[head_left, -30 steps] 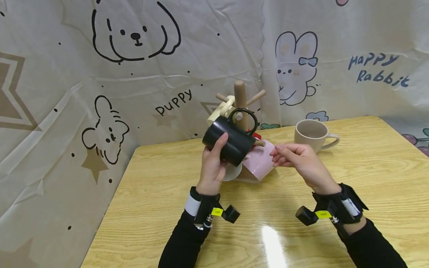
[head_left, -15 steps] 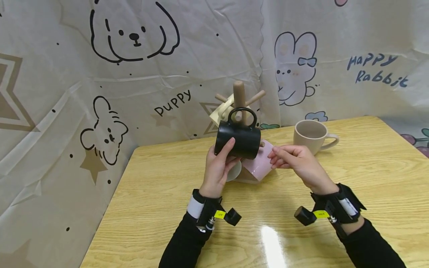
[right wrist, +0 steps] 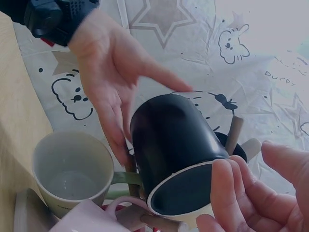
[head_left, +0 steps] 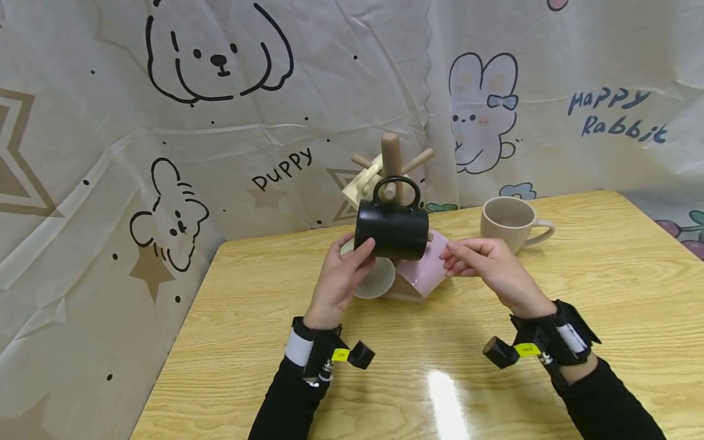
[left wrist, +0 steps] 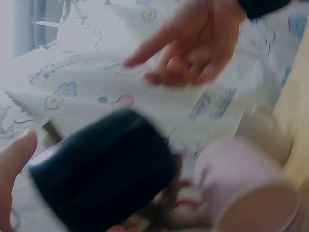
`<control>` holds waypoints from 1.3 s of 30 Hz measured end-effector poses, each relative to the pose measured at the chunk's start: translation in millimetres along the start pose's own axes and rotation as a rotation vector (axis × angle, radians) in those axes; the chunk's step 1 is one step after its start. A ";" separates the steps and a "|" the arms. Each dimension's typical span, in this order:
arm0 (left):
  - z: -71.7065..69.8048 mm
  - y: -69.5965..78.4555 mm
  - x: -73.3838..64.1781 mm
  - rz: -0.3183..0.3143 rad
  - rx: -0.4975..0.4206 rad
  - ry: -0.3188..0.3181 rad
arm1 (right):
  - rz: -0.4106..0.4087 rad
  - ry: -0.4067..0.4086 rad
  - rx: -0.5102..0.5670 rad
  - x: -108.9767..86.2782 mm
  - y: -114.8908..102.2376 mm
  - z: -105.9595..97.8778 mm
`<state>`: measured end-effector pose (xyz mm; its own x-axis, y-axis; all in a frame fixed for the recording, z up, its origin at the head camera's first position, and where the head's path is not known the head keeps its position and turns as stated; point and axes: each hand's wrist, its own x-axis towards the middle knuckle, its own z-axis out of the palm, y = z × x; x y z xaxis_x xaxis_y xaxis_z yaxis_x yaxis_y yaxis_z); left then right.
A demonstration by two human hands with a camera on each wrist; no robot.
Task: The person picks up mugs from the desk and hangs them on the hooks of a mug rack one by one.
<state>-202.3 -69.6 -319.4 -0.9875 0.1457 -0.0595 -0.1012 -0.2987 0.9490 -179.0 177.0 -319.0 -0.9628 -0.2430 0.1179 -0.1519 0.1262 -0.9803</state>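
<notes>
A black mug (head_left: pixel 392 235) lies sideways at the wooden mug tree (head_left: pixel 391 146), handle up and overlapping a peg tip. My left hand (head_left: pixel 335 281) is beside its base end. In the right wrist view that hand's thumb and fingers (right wrist: pixel 108 111) are spread and nearly straight around the mug's base. Nothing is in my right hand (head_left: pixel 489 269); its fingers are loosely bent, and in the head view they overlap the edge of a pink mug (head_left: pixel 423 269) low on the tree. A pale mug with a green handle (right wrist: pixel 72 169) hangs below the black one.
A cream mug (head_left: pixel 356 189) hangs at the tree's upper left. To the right, a beige mug (head_left: pixel 508 226) stands upright on the wooden table (head_left: pixel 264 366). A printed cloth (head_left: pixel 264 122) hangs behind the table.
The black mug has turned level, with its handle moved up over the peg tip. My left hand has loosened from it and shifted left. My right hand has barely moved.
</notes>
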 end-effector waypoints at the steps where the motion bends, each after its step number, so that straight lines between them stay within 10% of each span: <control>1: -6.3 2.6 -1.9 -0.002 0.027 -0.012 | -0.001 0.001 0.000 0.2 -0.2 -0.9; 10: -57.9 28.4 -16.2 0.003 0.188 -0.020 | -0.034 0.031 0.025 0.1 -3.3 -11.6; 19: -75.9 39.4 -21.3 0.025 0.219 -0.007 | -0.024 0.029 0.025 4.5 -0.9 -12.6; 25: -85.5 34.7 -21.2 0.027 0.689 0.046 | -0.036 0.080 -0.106 5.9 1.2 -11.6; 32: -91.0 29.0 -27.4 -0.012 1.378 -0.015 | -0.276 0.309 -0.815 11.2 10.7 0.7; 39: -91.4 29.8 -30.5 -0.081 1.509 -0.032 | -0.435 0.370 -0.899 34.8 -11.2 -7.4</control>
<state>-186.1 -169.2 -317.7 -0.9806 0.1392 -0.1378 0.0807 0.9281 0.3634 -212.4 174.3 -302.7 -0.7711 -0.1495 0.6189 -0.4625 0.7996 -0.3831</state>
